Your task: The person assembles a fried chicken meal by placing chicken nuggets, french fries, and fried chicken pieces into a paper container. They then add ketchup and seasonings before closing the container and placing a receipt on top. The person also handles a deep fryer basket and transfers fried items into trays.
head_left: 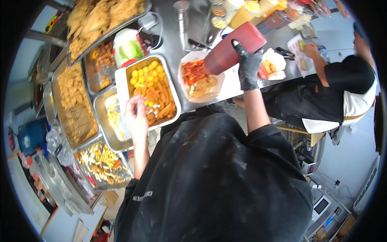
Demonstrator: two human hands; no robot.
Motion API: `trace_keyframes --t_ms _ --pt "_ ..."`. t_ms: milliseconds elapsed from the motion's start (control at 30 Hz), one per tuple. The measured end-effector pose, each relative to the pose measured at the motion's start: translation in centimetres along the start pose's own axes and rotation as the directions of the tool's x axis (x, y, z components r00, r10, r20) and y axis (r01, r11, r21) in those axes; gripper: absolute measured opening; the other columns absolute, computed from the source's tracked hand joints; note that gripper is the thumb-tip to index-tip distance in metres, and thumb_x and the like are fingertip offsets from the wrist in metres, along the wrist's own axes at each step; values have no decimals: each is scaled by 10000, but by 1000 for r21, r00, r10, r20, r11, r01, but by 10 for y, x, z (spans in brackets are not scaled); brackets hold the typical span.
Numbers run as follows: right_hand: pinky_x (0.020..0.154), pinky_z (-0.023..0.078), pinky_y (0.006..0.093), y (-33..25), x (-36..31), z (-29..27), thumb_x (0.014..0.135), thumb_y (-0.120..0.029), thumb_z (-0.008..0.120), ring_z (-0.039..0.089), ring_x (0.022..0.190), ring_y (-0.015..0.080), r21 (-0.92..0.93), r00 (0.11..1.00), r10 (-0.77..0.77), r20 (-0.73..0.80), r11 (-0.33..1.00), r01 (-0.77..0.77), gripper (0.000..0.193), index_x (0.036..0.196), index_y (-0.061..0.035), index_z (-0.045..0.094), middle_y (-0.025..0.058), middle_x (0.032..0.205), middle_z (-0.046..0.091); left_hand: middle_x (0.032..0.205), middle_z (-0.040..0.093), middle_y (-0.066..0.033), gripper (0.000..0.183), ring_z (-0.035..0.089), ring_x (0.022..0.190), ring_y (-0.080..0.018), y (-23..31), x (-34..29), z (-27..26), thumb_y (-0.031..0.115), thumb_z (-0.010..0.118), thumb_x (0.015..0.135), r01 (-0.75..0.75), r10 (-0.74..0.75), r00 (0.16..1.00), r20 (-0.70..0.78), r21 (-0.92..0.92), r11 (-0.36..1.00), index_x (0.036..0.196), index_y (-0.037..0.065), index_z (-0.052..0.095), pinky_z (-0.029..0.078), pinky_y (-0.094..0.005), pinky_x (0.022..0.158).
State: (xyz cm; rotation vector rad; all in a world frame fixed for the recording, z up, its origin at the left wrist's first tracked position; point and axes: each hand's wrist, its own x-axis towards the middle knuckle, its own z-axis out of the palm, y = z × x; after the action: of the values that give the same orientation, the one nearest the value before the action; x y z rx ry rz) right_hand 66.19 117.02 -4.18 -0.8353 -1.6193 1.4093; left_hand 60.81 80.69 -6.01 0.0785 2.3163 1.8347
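Observation:
My right hand (248, 66), in a black glove, grips a large red sauce bottle (231, 48) tipped nozzle-down over a white paper tray (200, 76) of fried food streaked with red sauce. My bare left hand (136, 115) reaches into a metal pan (174, 90) of fried sticks and yellow balls, with its fingers down among the pieces. Whether it holds one I cannot tell. Both trays sit on a steel counter (173, 44).
Several metal pans of fried food (74, 103) line the left side. A tray of fried chicken (102, 18) sits at the top. A green and white packet (127, 46), shakers (182, 12) and sauce tubs lie further back. Another person in black (322, 88) works at the right.

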Motion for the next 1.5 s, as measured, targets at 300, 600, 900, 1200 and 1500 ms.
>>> trace_keyframes --t_ms 300,600,900,1200,1500 --pt "957 507 398 43 20 -45 784 -63 793 594 1073 243 722 929 370 -14 646 -247 595 1296 -43 491 81 1166 592 994 664 -85 178 582 758 -90 11 -4 16 78 552 995 24 -24 1000 4 32 999 1147 -7 590 490 -233 683" --pt "1082 437 444 81 32 -56 857 -345 751 548 1217 288 861 736 547 400 51 -506 674 1362 -39 426 131 1299 561 1005 658 -93 159 609 833 -123 41 9 56 64 552 989 -10 12 1000 -24 83 997 1126 -10 586 499 -250 719" --pt "1044 467 465 62 91 -62 850 -485 724 577 1164 311 909 765 528 370 -37 -414 713 1355 -61 453 139 1267 585 994 668 -109 154 600 733 -115 48 14 105 77 548 991 -15 14 1000 9 98 995 1118 -8 569 475 -239 649" --pt "1007 490 466 197 264 -83 960 -329 534 615 1093 309 312 969 -123 215 949 51 389 1236 -55 550 152 1195 635 1009 674 -107 180 603 734 -114 82 10 150 64 555 977 71 -73 997 6 161 984 1139 -12 575 471 -232 667" --pt "1005 488 457 228 433 -54 962 -317 529 601 1116 315 640 855 495 156 608 -469 391 1236 -39 552 172 1203 629 973 682 -72 140 637 796 -122 73 8 132 68 565 974 51 -28 988 -150 153 987 1076 -12 614 515 -253 719"
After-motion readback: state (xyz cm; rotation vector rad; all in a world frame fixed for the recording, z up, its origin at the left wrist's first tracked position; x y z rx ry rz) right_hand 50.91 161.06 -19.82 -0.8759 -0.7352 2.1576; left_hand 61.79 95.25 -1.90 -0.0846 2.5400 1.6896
